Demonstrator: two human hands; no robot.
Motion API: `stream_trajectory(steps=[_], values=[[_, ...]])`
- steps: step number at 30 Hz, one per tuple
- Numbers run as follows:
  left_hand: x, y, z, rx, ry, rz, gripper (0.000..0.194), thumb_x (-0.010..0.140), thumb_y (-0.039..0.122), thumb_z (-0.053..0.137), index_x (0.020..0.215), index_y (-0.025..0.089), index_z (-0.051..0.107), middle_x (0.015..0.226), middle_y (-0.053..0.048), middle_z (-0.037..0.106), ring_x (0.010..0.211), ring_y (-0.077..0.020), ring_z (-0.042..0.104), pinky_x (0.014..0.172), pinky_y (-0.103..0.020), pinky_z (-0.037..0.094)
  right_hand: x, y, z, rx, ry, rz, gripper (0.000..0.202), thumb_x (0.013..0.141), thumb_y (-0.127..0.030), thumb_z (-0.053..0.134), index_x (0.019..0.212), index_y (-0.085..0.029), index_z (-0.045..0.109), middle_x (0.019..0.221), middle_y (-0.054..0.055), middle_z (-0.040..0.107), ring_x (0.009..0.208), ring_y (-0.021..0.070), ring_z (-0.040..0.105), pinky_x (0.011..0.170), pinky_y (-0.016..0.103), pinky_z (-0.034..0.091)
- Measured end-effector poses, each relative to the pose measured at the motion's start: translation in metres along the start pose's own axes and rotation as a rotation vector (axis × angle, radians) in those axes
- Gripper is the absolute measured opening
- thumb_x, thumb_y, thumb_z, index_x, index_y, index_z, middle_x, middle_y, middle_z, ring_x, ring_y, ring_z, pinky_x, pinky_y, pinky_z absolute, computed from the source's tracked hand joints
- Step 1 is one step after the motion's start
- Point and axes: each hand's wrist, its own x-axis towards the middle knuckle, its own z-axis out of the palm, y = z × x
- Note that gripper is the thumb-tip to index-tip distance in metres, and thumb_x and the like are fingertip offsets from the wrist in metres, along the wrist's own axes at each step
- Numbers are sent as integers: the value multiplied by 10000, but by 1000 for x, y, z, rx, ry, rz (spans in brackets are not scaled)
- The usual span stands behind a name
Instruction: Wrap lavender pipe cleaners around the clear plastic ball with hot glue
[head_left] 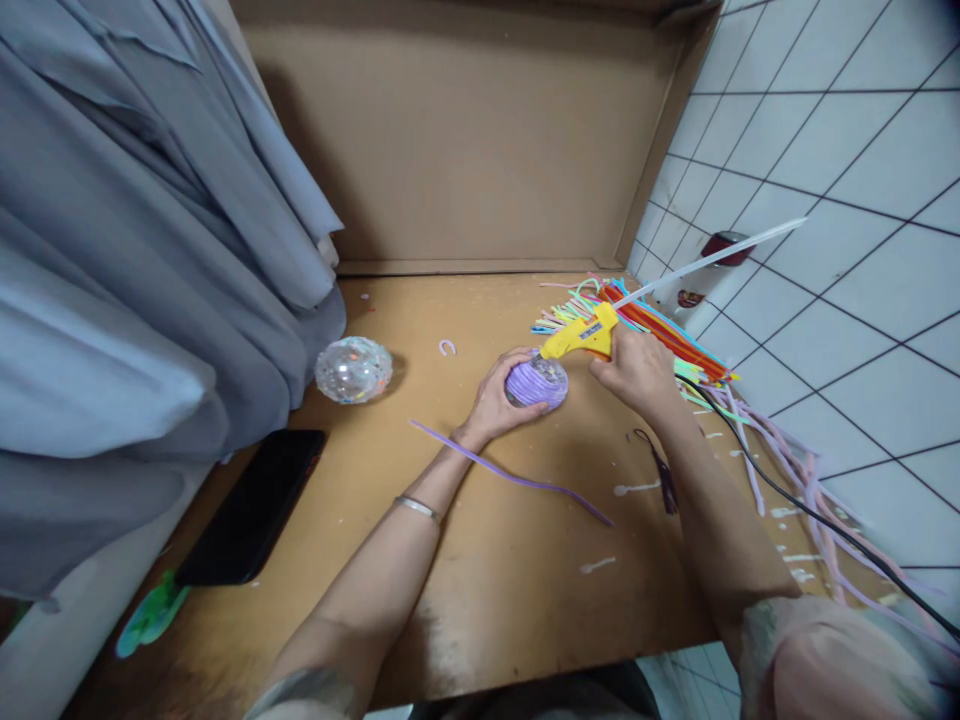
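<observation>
My left hand [501, 398] is closed around a ball wrapped in purple pipe cleaner [534, 390], with a clear glittery patch left bare on its upper side. In my right hand [637, 372] is a yellow hot glue gun [579, 332], its nozzle at the top of the ball. Whether the tip touches is too small to tell. A long translucent glue stick [712, 262] juts from the back of the gun. One loose purple pipe cleaner [517, 478] runs across my left wrist and over the table.
A second clear, glittery ball [354, 370] sits left, near a grey curtain [150, 220]. A black phone [255, 505] lies below it. Colourful pipe cleaners [667, 335] are piled right by the tiled wall [847, 250]. A black cord [795, 490] and dark tassel [664, 480] lie right.
</observation>
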Motion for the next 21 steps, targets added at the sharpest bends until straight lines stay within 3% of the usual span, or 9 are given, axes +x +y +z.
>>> stream_trajectory(steps=[11, 21], values=[[0, 0, 0, 6, -1, 13, 679, 700, 460, 841, 1252, 212, 535, 1356, -143, 606, 1316, -298, 573, 1130, -517, 447, 4, 3, 4, 33, -3, 5, 311, 832, -339, 568, 1054, -135, 645, 981, 177, 733, 897, 323, 657, 633, 319, 366], [0, 0, -1, 2, -14, -26, 687, 685, 450, 847, 1246, 215, 526, 1375, -146, 589, 1326, -306, 562, 1139, -518, 436, 21, 19, 15, 258, -49, 63, 341, 760, -407, 632, 964, -136, 675, 903, 133, 726, 809, 283, 655, 633, 316, 416]])
